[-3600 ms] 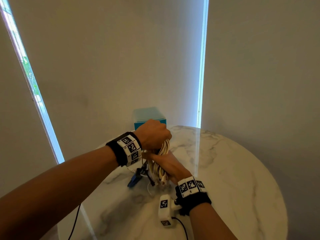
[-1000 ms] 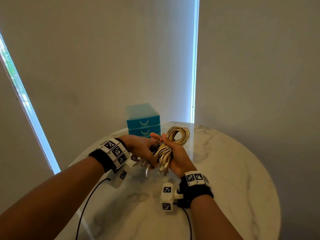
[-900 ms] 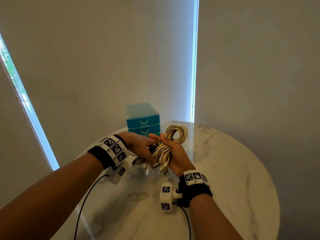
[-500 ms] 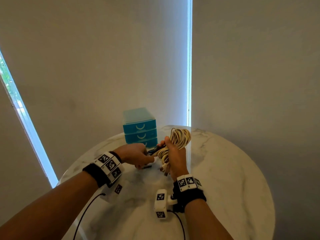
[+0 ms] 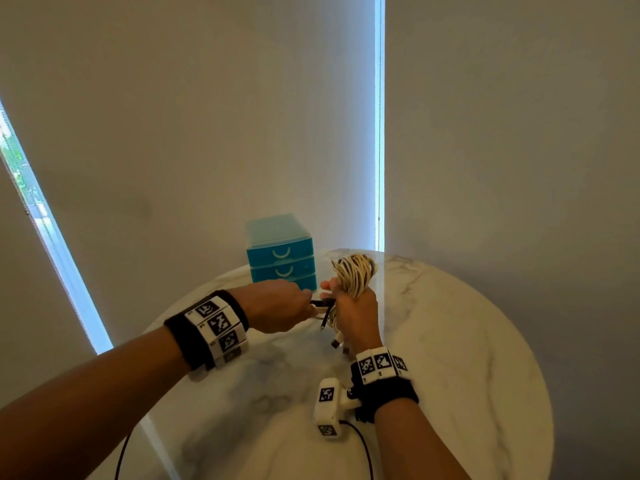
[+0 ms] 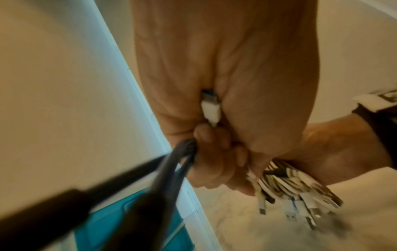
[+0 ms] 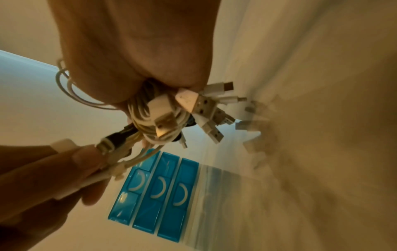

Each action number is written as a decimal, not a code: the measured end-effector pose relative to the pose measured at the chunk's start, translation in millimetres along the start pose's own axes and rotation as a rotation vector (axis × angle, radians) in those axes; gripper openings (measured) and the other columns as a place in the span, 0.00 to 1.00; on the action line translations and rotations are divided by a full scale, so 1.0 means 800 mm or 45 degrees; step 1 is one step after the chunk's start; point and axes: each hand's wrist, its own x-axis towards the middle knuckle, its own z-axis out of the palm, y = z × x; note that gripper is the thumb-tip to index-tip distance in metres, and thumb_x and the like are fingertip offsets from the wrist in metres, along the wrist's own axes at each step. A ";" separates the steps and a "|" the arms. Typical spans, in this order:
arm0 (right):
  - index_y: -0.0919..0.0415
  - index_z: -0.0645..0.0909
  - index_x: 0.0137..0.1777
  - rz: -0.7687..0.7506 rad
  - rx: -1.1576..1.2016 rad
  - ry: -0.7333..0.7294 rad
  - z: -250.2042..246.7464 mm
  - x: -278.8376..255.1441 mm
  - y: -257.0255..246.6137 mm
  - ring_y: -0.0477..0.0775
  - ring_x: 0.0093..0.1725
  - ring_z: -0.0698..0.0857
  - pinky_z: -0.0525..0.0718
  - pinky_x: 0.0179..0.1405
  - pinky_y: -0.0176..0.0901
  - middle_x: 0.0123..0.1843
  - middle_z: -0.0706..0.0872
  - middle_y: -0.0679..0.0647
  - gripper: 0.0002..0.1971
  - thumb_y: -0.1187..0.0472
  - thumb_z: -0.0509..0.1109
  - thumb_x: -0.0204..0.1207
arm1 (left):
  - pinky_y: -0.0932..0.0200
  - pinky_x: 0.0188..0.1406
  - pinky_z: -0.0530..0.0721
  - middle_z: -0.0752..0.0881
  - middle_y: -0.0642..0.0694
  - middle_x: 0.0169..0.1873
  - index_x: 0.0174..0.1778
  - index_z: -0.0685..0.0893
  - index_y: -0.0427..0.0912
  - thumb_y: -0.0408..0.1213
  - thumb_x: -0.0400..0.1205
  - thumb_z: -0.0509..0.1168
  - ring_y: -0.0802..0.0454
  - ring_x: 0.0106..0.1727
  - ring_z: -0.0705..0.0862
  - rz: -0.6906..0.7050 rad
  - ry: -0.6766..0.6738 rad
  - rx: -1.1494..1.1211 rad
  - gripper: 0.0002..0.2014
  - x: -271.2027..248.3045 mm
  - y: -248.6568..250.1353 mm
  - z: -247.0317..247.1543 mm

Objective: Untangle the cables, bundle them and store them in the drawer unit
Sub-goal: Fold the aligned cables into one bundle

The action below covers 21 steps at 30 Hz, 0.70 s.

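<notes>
My right hand grips a cream-white cable bundle upright above the marble table. Its loops stick up over the fist, and several plugs hang out below. Just to its left, my left hand is curled round a black cable that stretches across to the bundle. A white USB plug also lies in that palm. The blue drawer unit stands behind the hands at the table's far edge, with all drawers closed.
Pale blinds hang close behind the table, with bright window gaps at the left and centre. A black lead runs from the right wrist camera toward me. Bare marble stretches to the right of the hands.
My left hand has drawn away to the left, pulling the black cable taut from the bundle. Both hands have moved farther out toward the drawer unit, and the bundle now stands more upright.
</notes>
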 end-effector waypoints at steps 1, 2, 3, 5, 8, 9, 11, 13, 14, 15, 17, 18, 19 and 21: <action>0.54 0.91 0.47 0.006 -0.032 -0.038 0.001 -0.002 -0.003 0.54 0.49 0.94 0.92 0.54 0.52 0.47 0.96 0.55 0.10 0.56 0.72 0.89 | 0.54 0.48 0.81 0.85 0.44 0.49 0.64 0.82 0.39 0.50 0.98 0.51 0.47 0.44 0.82 0.033 -0.058 0.000 0.20 0.000 -0.005 -0.004; 0.60 0.90 0.46 0.010 -0.076 -0.079 0.003 -0.003 -0.005 0.55 0.46 0.93 0.91 0.51 0.53 0.44 0.94 0.60 0.11 0.58 0.72 0.88 | 0.53 0.49 0.81 0.87 0.44 0.49 0.61 0.84 0.40 0.50 0.98 0.50 0.46 0.45 0.84 0.059 -0.097 -0.021 0.21 0.001 -0.013 -0.007; 0.64 0.89 0.45 0.019 -0.102 -0.125 0.005 -0.005 -0.008 0.57 0.44 0.91 0.89 0.48 0.54 0.42 0.92 0.65 0.10 0.61 0.72 0.86 | 0.53 0.51 0.82 0.88 0.44 0.49 0.57 0.85 0.40 0.51 0.97 0.50 0.46 0.47 0.86 0.073 -0.116 -0.080 0.22 0.000 -0.021 -0.008; 0.63 0.87 0.42 0.060 -0.168 -0.203 0.006 -0.010 -0.015 0.55 0.39 0.87 0.88 0.41 0.49 0.37 0.89 0.63 0.08 0.65 0.72 0.84 | 0.56 0.53 0.82 0.89 0.51 0.47 0.51 0.86 0.44 0.57 0.96 0.50 0.50 0.49 0.87 0.094 -0.103 -0.267 0.26 0.000 -0.036 -0.010; 0.59 0.85 0.39 0.087 -0.285 -0.340 0.007 -0.016 -0.027 0.48 0.32 0.84 0.84 0.31 0.38 0.31 0.87 0.52 0.10 0.69 0.70 0.82 | 0.59 0.50 0.83 0.87 0.56 0.41 0.43 0.83 0.50 0.60 0.95 0.46 0.54 0.44 0.87 0.127 0.031 -0.233 0.27 -0.003 -0.041 -0.010; 0.60 0.85 0.40 0.104 -0.293 -0.363 0.009 -0.018 -0.031 0.48 0.32 0.84 0.82 0.31 0.39 0.32 0.87 0.52 0.11 0.67 0.69 0.84 | 0.57 0.49 0.85 0.87 0.54 0.39 0.42 0.81 0.49 0.60 0.96 0.45 0.52 0.42 0.87 0.124 0.099 -0.152 0.28 -0.004 -0.039 -0.008; 0.59 0.86 0.43 0.225 -0.286 -0.374 0.009 -0.021 -0.036 0.49 0.36 0.86 0.84 0.35 0.38 0.35 0.89 0.53 0.15 0.52 0.70 0.88 | 0.50 0.48 0.88 0.87 0.48 0.35 0.40 0.80 0.44 0.58 0.96 0.42 0.49 0.36 0.84 0.091 0.279 -0.039 0.31 -0.002 -0.039 0.001; 0.58 0.89 0.53 0.371 -0.248 -0.418 0.008 -0.019 -0.029 0.53 0.46 0.93 0.92 0.51 0.46 0.44 0.95 0.55 0.31 0.27 0.72 0.78 | 0.47 0.45 0.88 0.84 0.47 0.31 0.37 0.80 0.42 0.59 0.95 0.38 0.48 0.32 0.83 0.053 0.440 -0.076 0.35 0.002 -0.039 0.013; 0.57 0.89 0.58 0.440 -0.207 -0.445 0.007 -0.017 -0.022 0.55 0.52 0.95 0.93 0.59 0.53 0.49 0.97 0.56 0.43 0.16 0.70 0.68 | 0.47 0.43 0.88 0.83 0.46 0.29 0.36 0.80 0.42 0.59 0.95 0.38 0.47 0.30 0.82 0.040 0.482 -0.127 0.36 0.006 -0.039 0.018; 0.54 0.89 0.61 0.492 -0.161 -0.478 0.009 -0.016 -0.018 0.57 0.56 0.95 0.92 0.65 0.58 0.54 0.97 0.56 0.50 0.10 0.68 0.59 | 0.50 0.41 0.87 0.83 0.45 0.28 0.35 0.80 0.40 0.59 0.95 0.39 0.46 0.29 0.82 0.017 0.493 -0.196 0.37 0.009 -0.037 0.022; 0.43 0.85 0.69 0.545 0.005 -0.547 0.011 -0.013 -0.013 0.58 0.65 0.92 0.89 0.70 0.64 0.63 0.95 0.55 0.55 0.04 0.61 0.52 | 0.55 0.37 0.81 0.82 0.42 0.28 0.34 0.80 0.36 0.59 0.96 0.42 0.48 0.27 0.78 -0.034 0.481 -0.399 0.37 0.014 -0.034 0.028; 0.39 0.82 0.75 0.559 0.092 -0.569 0.013 -0.010 -0.012 0.58 0.67 0.91 0.88 0.71 0.64 0.66 0.94 0.54 0.58 0.03 0.59 0.51 | 0.57 0.37 0.78 0.81 0.41 0.29 0.34 0.79 0.36 0.58 0.95 0.42 0.49 0.28 0.77 -0.050 0.465 -0.509 0.36 0.016 -0.035 0.030; 0.38 0.81 0.77 0.554 0.111 -0.600 0.014 -0.011 -0.013 0.58 0.67 0.90 0.88 0.68 0.61 0.66 0.94 0.53 0.59 0.02 0.57 0.51 | 0.58 0.38 0.77 0.82 0.41 0.30 0.34 0.79 0.37 0.57 0.96 0.43 0.49 0.29 0.77 -0.065 0.436 -0.584 0.35 0.018 -0.039 0.032; 0.43 0.85 0.74 0.495 -0.005 -0.678 0.014 -0.017 -0.016 0.54 0.56 0.92 0.90 0.55 0.53 0.61 0.96 0.56 0.59 0.03 0.58 0.51 | 0.61 0.38 0.75 0.82 0.45 0.31 0.34 0.79 0.40 0.54 0.97 0.45 0.52 0.30 0.77 -0.088 0.358 -0.630 0.32 0.017 -0.047 0.032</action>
